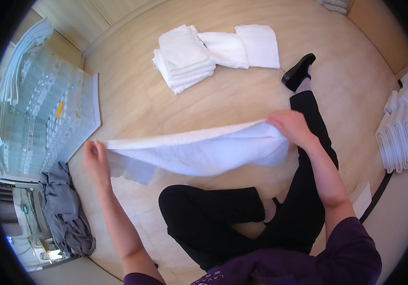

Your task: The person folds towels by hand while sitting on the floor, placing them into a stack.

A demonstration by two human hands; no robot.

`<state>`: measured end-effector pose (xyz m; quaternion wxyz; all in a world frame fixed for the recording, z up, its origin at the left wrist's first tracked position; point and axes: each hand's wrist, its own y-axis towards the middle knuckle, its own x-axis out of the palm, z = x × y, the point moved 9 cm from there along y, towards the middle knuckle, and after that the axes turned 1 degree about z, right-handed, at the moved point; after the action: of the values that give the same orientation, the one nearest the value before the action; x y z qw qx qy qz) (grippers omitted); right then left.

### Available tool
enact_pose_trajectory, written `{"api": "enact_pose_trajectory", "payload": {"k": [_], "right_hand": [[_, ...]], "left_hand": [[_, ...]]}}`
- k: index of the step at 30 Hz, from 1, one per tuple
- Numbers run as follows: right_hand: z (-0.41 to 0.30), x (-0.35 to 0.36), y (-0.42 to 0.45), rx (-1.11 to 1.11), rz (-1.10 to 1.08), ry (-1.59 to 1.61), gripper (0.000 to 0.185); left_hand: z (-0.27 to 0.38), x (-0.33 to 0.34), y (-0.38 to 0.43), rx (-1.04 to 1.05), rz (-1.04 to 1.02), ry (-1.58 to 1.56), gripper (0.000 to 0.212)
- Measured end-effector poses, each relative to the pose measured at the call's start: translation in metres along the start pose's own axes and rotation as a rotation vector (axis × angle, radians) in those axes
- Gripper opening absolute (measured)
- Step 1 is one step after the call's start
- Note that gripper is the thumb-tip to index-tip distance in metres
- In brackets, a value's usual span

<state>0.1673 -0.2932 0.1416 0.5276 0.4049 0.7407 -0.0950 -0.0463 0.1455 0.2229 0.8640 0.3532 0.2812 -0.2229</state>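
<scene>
A white towel (197,151) is stretched in the air between my two hands, its upper edge nearly straight and its lower part hanging loose. My left hand (95,156) pinches its left corner. At the other end, my right hand (291,128) grips the right corner. Beyond the towel, on the wood-look floor (125,99), lies a stack of folded white towels (184,53). Two more folded white pieces, a middle one (225,48) and a right one (259,44), lie against it and overlap.
Clear-wrapped packs (54,114) with white towels (22,60) on top stand at left. A grey cloth heap (65,210) lies below them. Folded white towels (400,131) are piled at right. My black-trousered legs (225,213) rest on the floor, one stretched towards a black shoe (298,73).
</scene>
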Motion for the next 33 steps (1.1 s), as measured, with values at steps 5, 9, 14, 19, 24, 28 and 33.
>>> {"api": "enact_pose_trajectory", "payload": {"k": [5, 9, 14, 19, 24, 28, 33], "right_hand": [[0.028, 0.020, 0.080, 0.248, 0.174, -0.156, 0.016], [0.043, 0.065, 0.107, 0.249, 0.272, 0.112, 0.031], [0.016, 0.158, 0.069, -0.055, -0.205, -0.186, 0.047], [0.057, 0.150, 0.060, 0.144, -0.207, -0.383, 0.048], [-0.003, 0.174, 0.068, -0.232, -0.052, -0.167, 0.048], [-0.015, 0.196, 0.054, -0.268, 0.105, -0.301, 0.039], [0.050, 0.186, 0.062, 0.140, -0.120, 0.004, 0.019]], "left_hand": [[-0.032, 0.052, 0.025, 0.298, 0.077, 0.371, 0.014], [-0.029, 0.123, 0.010, 0.283, -0.027, 0.342, 0.020], [-0.121, 0.187, -0.123, 0.278, -0.822, 0.248, 0.060], [-0.099, 0.180, -0.139, 0.305, -0.651, 0.501, 0.052], [-0.113, 0.158, -0.143, 0.282, -0.581, 0.362, 0.033], [-0.059, 0.121, -0.123, 0.135, -0.530, -0.052, 0.017], [-0.031, 0.049, -0.068, -0.107, -0.476, -0.289, 0.014]]}}
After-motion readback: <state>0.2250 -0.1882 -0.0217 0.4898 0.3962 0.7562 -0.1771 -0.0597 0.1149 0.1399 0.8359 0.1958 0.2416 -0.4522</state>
